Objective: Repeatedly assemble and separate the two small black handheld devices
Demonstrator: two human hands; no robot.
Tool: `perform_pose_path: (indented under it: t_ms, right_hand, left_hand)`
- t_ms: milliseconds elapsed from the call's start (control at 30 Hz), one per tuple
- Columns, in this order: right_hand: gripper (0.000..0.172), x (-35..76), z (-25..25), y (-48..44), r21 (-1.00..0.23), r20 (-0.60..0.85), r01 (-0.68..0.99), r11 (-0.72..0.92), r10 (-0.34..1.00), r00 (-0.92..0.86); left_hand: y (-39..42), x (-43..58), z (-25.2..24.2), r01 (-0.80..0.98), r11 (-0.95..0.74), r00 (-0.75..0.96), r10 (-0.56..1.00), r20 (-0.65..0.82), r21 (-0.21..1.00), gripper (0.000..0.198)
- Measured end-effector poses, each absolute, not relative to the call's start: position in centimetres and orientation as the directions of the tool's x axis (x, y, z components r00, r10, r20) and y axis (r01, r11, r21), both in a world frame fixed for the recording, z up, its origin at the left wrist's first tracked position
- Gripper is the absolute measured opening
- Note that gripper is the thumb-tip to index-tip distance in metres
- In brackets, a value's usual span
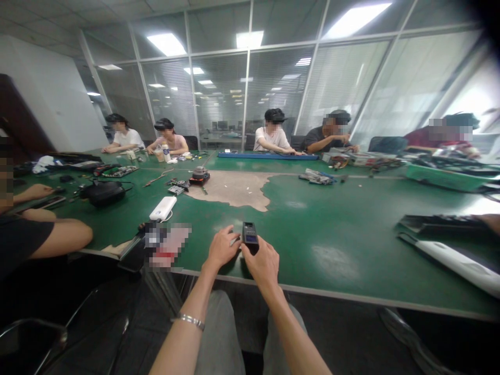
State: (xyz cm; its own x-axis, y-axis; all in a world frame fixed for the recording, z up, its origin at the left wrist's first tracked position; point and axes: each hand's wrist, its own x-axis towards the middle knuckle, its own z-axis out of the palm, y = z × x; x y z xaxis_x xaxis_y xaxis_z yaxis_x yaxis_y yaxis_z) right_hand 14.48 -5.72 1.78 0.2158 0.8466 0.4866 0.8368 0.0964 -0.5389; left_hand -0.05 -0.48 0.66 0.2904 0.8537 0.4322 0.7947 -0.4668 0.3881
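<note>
Your right hand [263, 265] sits low in the centre of the frame. Its forearm rises from the bottom edge and its fingers are wrapped around a small black device [250, 237], which it holds upright just above the near edge of the green table [332, 234]. Your left hand [222, 247], with a silver bracelet [190, 320] on its wrist, comes in from the lower left. It lies just beside the device with its fingers curled, and a small pale sliver [234, 240] shows at its fingertips. Whether the fingers pinch the sliver or only touch it is too small to tell. To the left of your hands lies a blurred patch [167, 245], and above that a white power bank [163, 208] with a black pouch [103, 192] further left. A worn bare patch [234, 190] in the table cover lies straight beyond the device, and a small black-and-red gadget [200, 176] stands at its left end. At the right edge of the frame a long white object [449, 260] and a flat black unit [441, 224] lie well apart from your hands. A co-worker's forearm [58, 237] rests on the table at the left, and other people sit along the far side. Nothing lies between your two hands and the device.
</note>
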Motion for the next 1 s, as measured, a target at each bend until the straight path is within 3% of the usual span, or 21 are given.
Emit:
perform_pose_path:
  t_ms: [533,767,1000]
  right_hand:
    - [0.044,15.6,4.5,-4.7,-0.621,0.569,0.759,0.198,0.779,0.262]
    - [0.049,19.7,3.3,-4.5,-0.676,0.494,0.735,0.064,0.779,0.386]
    - [0.05,22.5,0.8,-4.7,-0.654,0.428,0.755,-0.044,0.802,0.417]
  left_hand:
    - [0.2,0.0,-0.5,0.788,-0.444,0.233,0.856,0.462,0.426,0.034]
    - [0.1,0.0,-0.5,0.797,-0.45,0.246,0.851,0.464,0.403,0.034]
    - [0.3,0.2,-0.3,0.802,-0.469,0.28,0.841,0.462,0.369,0.034]
